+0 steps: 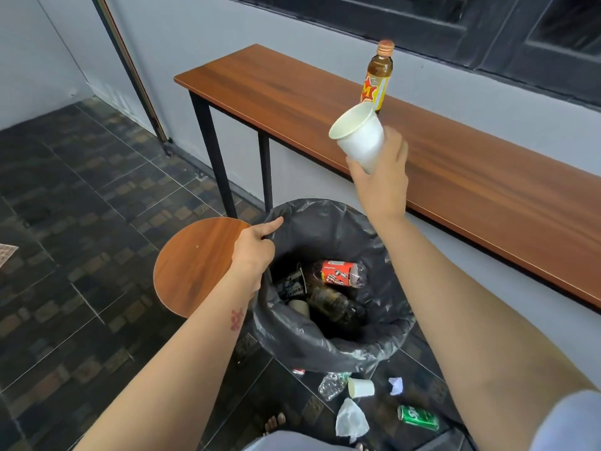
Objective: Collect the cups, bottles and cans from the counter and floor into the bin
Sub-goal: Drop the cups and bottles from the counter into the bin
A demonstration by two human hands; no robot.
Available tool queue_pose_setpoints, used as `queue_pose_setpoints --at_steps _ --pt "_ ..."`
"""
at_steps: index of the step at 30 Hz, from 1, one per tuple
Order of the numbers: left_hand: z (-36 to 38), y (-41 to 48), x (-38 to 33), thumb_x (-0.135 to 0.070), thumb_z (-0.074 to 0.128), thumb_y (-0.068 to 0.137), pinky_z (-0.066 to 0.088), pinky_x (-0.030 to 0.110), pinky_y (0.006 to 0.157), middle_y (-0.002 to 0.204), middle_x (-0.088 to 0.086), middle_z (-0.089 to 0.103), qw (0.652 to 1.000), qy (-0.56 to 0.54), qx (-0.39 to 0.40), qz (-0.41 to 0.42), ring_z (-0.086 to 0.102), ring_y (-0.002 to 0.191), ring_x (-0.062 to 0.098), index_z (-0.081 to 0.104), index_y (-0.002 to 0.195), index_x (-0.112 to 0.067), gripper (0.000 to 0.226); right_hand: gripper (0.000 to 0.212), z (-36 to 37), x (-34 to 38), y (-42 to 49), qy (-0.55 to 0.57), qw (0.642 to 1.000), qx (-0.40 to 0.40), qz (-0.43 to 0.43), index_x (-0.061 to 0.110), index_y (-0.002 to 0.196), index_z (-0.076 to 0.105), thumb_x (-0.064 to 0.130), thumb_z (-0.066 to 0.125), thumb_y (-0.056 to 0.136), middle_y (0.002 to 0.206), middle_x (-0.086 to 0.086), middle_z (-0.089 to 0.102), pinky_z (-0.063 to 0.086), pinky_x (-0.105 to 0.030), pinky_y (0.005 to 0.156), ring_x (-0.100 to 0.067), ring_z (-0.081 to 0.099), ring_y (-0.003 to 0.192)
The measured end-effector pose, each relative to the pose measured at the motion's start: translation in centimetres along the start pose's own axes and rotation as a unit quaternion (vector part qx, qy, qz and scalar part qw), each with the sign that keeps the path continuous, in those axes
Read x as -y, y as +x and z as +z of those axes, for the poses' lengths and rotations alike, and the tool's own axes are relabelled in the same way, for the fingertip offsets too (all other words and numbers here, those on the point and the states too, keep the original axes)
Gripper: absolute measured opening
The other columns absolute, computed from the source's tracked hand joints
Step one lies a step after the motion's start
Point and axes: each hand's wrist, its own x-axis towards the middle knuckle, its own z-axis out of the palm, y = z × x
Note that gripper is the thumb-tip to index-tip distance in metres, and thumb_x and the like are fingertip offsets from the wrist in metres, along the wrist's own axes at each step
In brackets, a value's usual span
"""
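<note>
Near floor: green aluminium can [418,417], small white paper cup [361,388]. My left hand [255,247] pinches the black-lined bin [367,348] rim. My right hand [382,180] holds a white paper cup [359,139] above it, gripped lightly by the base: light, crushable.

This looks like a break corner or covered terrace of an office or café. A long narrow wood-topped bench [325,102] on black metal legs runs along a grey wall under a dark-framed window [422,24]. A round wooden stool [195,265] stands on dark patterned floor tiles [81,206], beside a bag-lined bin [325,349].
</note>
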Motion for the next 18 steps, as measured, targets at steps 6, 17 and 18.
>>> queue_pose_setpoints --at_steps 6,17,18 --pt "0.2 1.5 0.3 0.014 0.032 0.085 0.059 0.045 0.080 0.123 0.003 0.068 1.000 -0.011 0.021 0.018 0.061 0.078 0.025 0.069 0.122 -0.035 0.072 0.072 -2.5 0.5 -2.2 0.057 0.994 -0.090 0.024 0.011 0.139 0.038 0.034 0.074 0.081 0.133 -0.009 0.043 0.039 -0.020 0.076 -0.019 0.049 0.113" --pt "0.1 1.6 -0.7 0.011 0.037 0.094 0.043 0.019 0.050 0.119 -0.009 0.061 0.997 0.010 0.053 0.048 0.050 0.058 0.013 0.066 0.127 -0.036 0.064 0.080 0.6 -5.5 -12.2 -0.249 0.915 0.312 -0.059 0.024 0.152 0.020 0.041 0.064 0.088 0.136 -0.006 0.037 0.043 -0.042 0.101 -0.030 0.054 0.116" --pt "0.0 1.5 -0.7 0.011 0.037 0.094 0.039 0.017 0.045 0.119 -0.009 0.062 0.997 0.010 0.056 0.049 0.048 0.056 0.011 0.066 0.126 -0.035 0.063 0.081 0.9 -5.4 -12.6 -0.256 0.910 0.322 -0.056 0.024 0.153 0.019 0.043 0.063 0.088 0.137 -0.006 0.038 0.042 -0.042 0.102 -0.030 0.054 0.117"
